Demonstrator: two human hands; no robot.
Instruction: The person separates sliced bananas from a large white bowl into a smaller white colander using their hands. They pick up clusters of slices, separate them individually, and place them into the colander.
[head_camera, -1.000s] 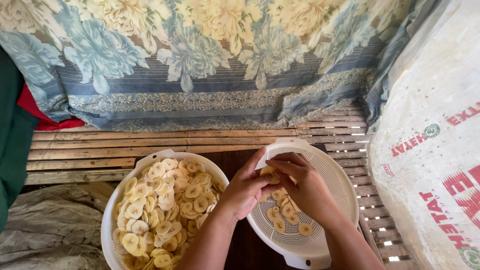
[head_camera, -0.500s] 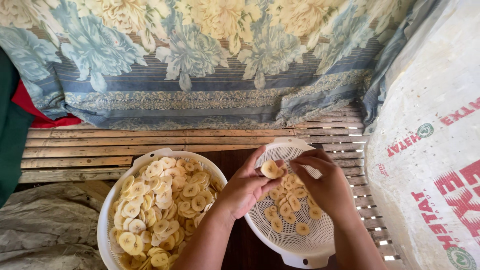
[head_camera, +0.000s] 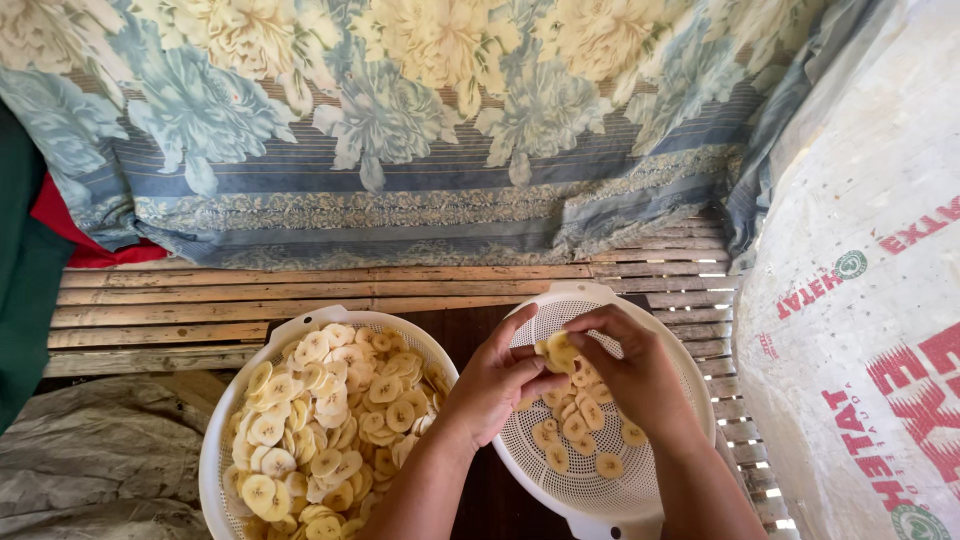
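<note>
While both hands meet over the right colander (head_camera: 668, 350), a small stack of pale yellow banana slices (head_camera: 556, 351) sits between their fingertips, just above the slices already lying on the perforated bottom of this colander. The left hand (head_camera: 497, 385) is half curled, its thumb and first fingers pressing the stack from the near side, and the right hand (head_camera: 632, 372) is bent over it from the far side, fingers closed lightly on the same slices, so both hands hold them together. As I judge it, the step in hand is separating or laying out the slices one by one into the right colander, which holds only a thin scatter. The next move seems to call for a gentle pull with the fingertips, because the thin slices can stick together or break. To the left of the right colander, almost touching it, stands a second white colander (head_camera: 222, 455) heaped full of slices. Both rest on a slatted bamboo bench (head_camera: 200, 300). Beyond the right colander hangs a flowered cloth (head_camera: 400, 130) in blue and cream. To the right of it leans a big white woven sack (head_camera: 860, 330), bulging, with red letters and small round green marks printed upside down.
</note>
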